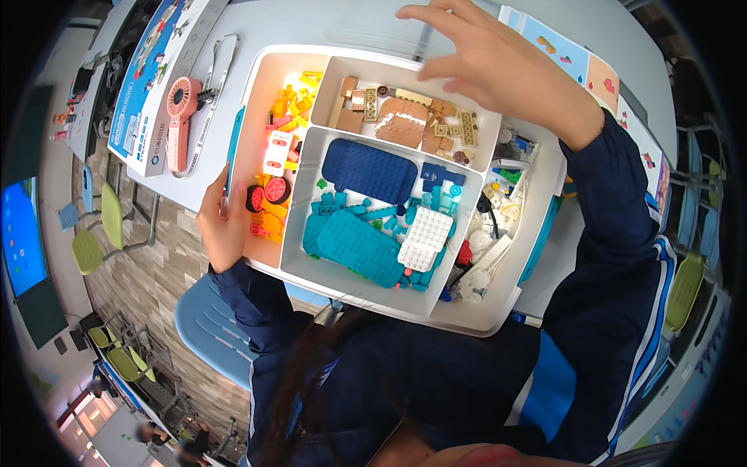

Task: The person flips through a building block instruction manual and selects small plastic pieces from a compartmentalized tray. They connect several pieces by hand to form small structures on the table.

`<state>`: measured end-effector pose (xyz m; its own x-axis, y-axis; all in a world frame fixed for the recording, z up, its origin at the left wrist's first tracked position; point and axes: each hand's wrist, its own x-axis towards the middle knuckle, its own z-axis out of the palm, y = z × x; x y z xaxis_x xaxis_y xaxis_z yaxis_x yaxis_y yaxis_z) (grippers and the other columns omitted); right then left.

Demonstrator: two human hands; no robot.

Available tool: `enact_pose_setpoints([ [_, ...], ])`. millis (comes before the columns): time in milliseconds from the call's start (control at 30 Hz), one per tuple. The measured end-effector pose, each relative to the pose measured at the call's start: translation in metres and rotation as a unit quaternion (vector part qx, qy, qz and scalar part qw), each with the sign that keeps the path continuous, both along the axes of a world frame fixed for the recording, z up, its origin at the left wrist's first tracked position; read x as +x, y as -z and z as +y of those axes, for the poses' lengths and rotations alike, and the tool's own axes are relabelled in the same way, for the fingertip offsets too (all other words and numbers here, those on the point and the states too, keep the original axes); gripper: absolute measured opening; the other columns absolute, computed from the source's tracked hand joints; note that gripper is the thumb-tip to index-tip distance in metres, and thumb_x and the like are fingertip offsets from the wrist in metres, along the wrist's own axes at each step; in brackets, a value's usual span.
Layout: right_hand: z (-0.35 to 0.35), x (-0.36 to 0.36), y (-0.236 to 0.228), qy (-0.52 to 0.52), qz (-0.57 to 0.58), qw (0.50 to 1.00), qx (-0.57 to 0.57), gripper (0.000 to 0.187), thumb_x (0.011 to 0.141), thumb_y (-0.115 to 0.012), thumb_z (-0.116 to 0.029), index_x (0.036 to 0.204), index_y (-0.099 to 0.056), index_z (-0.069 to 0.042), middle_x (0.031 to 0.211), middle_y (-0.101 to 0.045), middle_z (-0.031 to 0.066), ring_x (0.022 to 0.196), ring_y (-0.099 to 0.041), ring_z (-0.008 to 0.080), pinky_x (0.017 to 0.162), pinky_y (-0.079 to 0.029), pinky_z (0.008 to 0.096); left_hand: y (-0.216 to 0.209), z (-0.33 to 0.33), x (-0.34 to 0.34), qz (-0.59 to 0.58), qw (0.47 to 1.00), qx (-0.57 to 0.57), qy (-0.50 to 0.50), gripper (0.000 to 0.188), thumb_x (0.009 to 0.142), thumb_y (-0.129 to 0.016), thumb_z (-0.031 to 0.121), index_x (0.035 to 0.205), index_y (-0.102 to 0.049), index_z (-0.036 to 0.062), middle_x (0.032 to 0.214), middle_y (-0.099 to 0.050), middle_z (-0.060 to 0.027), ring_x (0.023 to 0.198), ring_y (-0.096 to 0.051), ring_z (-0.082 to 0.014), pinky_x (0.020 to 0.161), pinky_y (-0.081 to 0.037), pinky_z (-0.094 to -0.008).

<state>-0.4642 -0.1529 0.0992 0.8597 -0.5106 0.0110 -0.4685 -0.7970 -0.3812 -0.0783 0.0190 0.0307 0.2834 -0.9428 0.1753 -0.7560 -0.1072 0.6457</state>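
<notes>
A white sorting box (373, 302) of building bricks lies close in front of me, split into compartments. My left hand (220, 226) grips its left side near the teal latch (234, 152). Above the far right rim hovers my right hand (478, 62), fingers spread and holding nothing. Beneath it are brown and tan bricks (401, 121). Yellow, orange and red pieces, with black-and-red wheels (276, 190), fill the left section. In the middle are a dark blue plate (369, 170), teal plates (358, 245) and a white studded plate (426, 237). White and grey parts (502, 202) fill the right section.
On the grey table (311, 27), a pink handheld fan (181, 105) with a strap lies beside a printed box (159, 86) at the left. An open picture booklet (556, 47) lies behind my right arm. A blue chair (210, 327) stands at the lower left.
</notes>
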Motion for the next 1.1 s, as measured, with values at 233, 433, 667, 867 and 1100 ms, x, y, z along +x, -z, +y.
enact_pose_setpoints([
  [233, 0.035, -0.005, 0.050, 0.101, 0.009, 0.982, -0.157, 0.010, 0.070, -0.080, -0.010, 0.080, -0.078, -0.009, 0.152, -0.039, 0.0083, 0.139, -0.035, 0.0320, 0.114, -0.035, 0.0449, 0.004, -0.007, 0.000, -0.032, 0.999, 0.016, 0.003, 0.033, 0.094, -0.067, 0.017, 0.123, -0.065, 0.0027, 0.094, -0.070, -0.0030, 0.075, -0.048, -0.0050, 0.060, -0.039, -0.0223],
  [433, 0.042, -0.007, 0.034, 0.095, 0.051, 0.984, -0.142, 0.014, 0.069, -0.076, -0.009, 0.083, -0.078, -0.010, 0.154, -0.034, 0.0125, 0.143, -0.029, 0.0319, 0.121, -0.019, 0.0499, 0.000, -0.003, -0.001, -0.046, 0.998, 0.036, -0.016, 0.033, 0.093, -0.068, 0.018, 0.123, -0.066, 0.0028, 0.093, -0.070, -0.0032, 0.072, -0.046, -0.0049, 0.058, -0.038, -0.0222],
  [667, 0.049, 0.005, 0.043, 0.068, 0.064, 0.987, -0.133, 0.028, 0.073, -0.068, -0.004, 0.096, -0.079, -0.016, 0.158, -0.028, 0.0117, 0.145, -0.024, 0.0295, 0.121, -0.014, 0.0570, 0.002, -0.005, 0.001, -0.051, 0.998, 0.032, -0.016, 0.033, 0.093, -0.069, 0.018, 0.122, -0.066, 0.0028, 0.089, -0.069, -0.0023, 0.069, -0.044, -0.0045, 0.056, -0.036, -0.0223],
  [867, 0.048, 0.004, 0.051, 0.103, 0.019, 0.987, -0.121, 0.047, 0.070, -0.073, -0.002, 0.114, -0.073, -0.018, 0.156, -0.030, 0.0118, 0.145, -0.024, 0.0302, 0.121, -0.014, 0.0587, 0.000, -0.004, 0.001, -0.035, 0.998, 0.050, -0.017, 0.037, 0.093, -0.069, 0.019, 0.124, -0.065, 0.0005, 0.095, -0.070, -0.0037, 0.077, -0.050, -0.0051, 0.065, -0.041, -0.0222],
  [1100, 0.043, 0.013, 0.051, 0.104, -0.028, 0.987, -0.123, 0.067, 0.066, -0.064, 0.016, 0.120, -0.070, -0.023, 0.156, -0.030, 0.0136, 0.143, -0.028, 0.0351, 0.118, -0.021, 0.0587, 0.001, -0.006, 0.000, -0.042, 0.999, 0.027, -0.007, 0.035, 0.092, -0.069, 0.017, 0.123, -0.065, 0.0020, 0.087, -0.067, -0.0008, 0.067, -0.042, -0.0049, 0.055, -0.035, -0.0221],
])
